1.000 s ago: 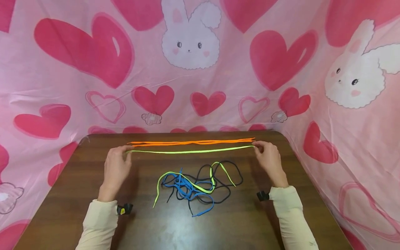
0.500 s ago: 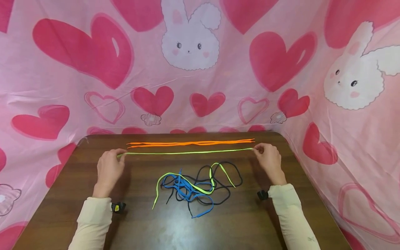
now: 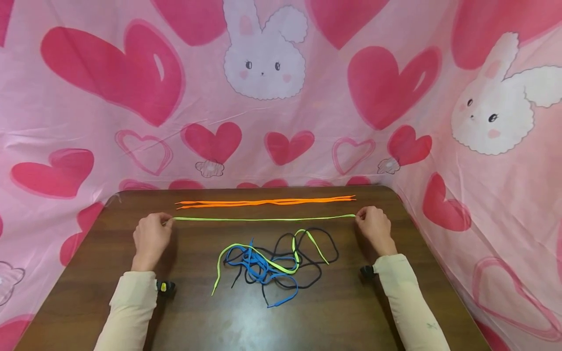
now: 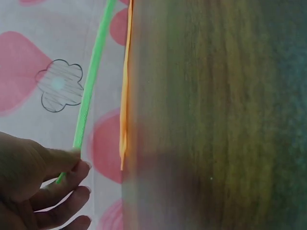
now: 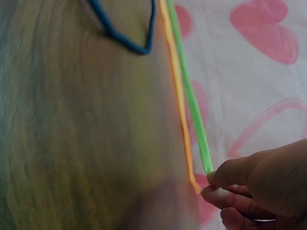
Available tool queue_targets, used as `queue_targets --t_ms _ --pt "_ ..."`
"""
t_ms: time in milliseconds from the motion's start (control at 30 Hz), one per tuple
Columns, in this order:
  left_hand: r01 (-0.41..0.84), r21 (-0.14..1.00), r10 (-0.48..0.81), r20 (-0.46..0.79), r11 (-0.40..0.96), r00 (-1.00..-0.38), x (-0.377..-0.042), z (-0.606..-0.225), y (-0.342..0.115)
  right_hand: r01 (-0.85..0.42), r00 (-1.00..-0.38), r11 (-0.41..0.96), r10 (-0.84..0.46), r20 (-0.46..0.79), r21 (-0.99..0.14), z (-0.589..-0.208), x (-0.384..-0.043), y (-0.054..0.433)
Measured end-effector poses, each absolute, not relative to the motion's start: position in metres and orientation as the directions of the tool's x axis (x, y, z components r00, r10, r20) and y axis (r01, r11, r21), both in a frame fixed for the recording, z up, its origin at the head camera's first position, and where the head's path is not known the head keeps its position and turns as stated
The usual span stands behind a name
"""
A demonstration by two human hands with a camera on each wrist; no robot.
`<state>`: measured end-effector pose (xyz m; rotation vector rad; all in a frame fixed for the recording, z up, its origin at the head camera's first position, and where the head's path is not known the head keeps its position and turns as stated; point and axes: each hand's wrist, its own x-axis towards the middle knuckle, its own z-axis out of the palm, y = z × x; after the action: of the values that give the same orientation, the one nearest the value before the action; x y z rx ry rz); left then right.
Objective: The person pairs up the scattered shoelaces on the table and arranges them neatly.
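A yellow-green shoelace [image 3: 263, 220] stretches nearly straight between both hands, sagging slightly in the middle. My left hand [image 3: 151, 239] pinches its left end between thumb and forefinger; in the left wrist view a short tip of the shoelace [image 4: 86, 105] pokes out below the fingers. At the other end, my right hand [image 3: 374, 226] pinches it the same way, as the right wrist view shows with the green shoelace [image 5: 192, 100] running up from the fingertips. Just beyond it, two orange shoelaces [image 3: 263, 202] lie side by side across the table, crossing near their middle.
Nearer the body, a tangle holds a blue shoelace [image 3: 259, 265], a black shoelace [image 3: 322, 278] and another yellow-green shoelace [image 3: 217, 270]. All lie on the brown wooden table [image 3: 246, 326]. A pink heart-and-rabbit cloth [image 3: 325, 112] hangs behind the table's far edge.
Both hands have come slightly nearer the body with the yellow-green shoelace, away from the orange shoelaces. The left hand has also moved outward to the left, drawing the shoelace straighter. The tangle lies unchanged.
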<state>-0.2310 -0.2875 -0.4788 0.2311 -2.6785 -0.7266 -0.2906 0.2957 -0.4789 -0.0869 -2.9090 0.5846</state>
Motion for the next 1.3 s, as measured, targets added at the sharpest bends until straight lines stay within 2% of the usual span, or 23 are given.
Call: queue_targets --t_ms 167,333,600,900,1300 --pt "-0.043 0.508 -0.213 0.281 0.860 -0.936 -0.239 -0.483 -0.289 0.052 -0.984 0.921 0.113 0.139 -0.386 -0.485 -0.299 0.299" --pt "-0.077 0.528 -0.240 0.247 0.846 -0.939 -0.247 -0.487 -0.293 0.089 -0.985 0.925 0.137 0.106 -0.370 -0.491 -0.308 0.301" --pt "-0.192 0.535 -0.273 0.075 0.823 -0.959 -0.260 -0.500 -0.300 0.134 -0.985 0.911 0.166 0.050 -0.389 -0.499 -0.320 0.303" --pt "-0.182 0.524 -0.302 0.153 0.832 -0.941 -0.276 -0.506 -0.297 0.174 -0.978 0.890 0.206 0.032 -0.421 -0.497 -0.333 0.302" --pt "-0.207 0.541 -0.320 0.122 0.815 -0.940 -0.286 -0.505 -0.293 0.171 -0.972 0.897 0.222 0.081 -0.407 -0.500 -0.339 0.301"
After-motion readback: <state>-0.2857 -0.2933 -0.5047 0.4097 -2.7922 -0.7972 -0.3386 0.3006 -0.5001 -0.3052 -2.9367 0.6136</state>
